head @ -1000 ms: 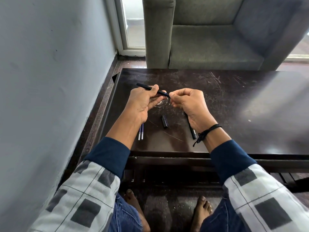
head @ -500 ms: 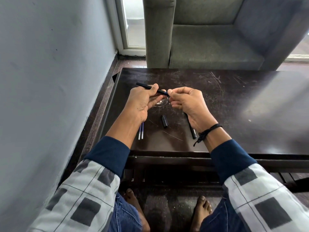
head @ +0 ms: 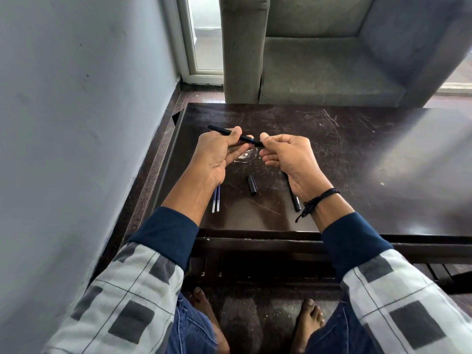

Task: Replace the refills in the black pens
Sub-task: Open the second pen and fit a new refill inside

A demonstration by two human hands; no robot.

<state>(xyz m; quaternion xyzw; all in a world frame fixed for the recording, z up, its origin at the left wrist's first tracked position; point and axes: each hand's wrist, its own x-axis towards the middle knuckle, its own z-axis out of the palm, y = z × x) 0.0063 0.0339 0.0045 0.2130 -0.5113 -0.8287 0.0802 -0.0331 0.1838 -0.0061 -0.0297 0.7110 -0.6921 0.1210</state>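
Left hand (head: 217, 154) is gripping the black pen (head: 224, 130) around its barrel, fingers curled underneath and thumb lying along the top. Facing it, the right hand (head: 291, 162) is pinching the pen's end between thumb and forefinger, with its other fingers loosely curled. Both are holding the pen tilted in the air above the table (head: 357, 162), the far end sticking out past the left knuckles.

A short blue stretch (head: 252, 141) is showing just beside the right thumb, so the step in hand is probably parting or closing the tip section over a refill; which of the two I cannot tell.

Two loose refills (head: 216, 201) are lying side by side below the left wrist, a short cap (head: 251, 184) is lying between the forearms, and a second black pen (head: 295, 199) is lying under the right wrist.

Next, the job is calling for a steady barrel and a straight pull or twist along the pen's axis, without bending the thin refill.
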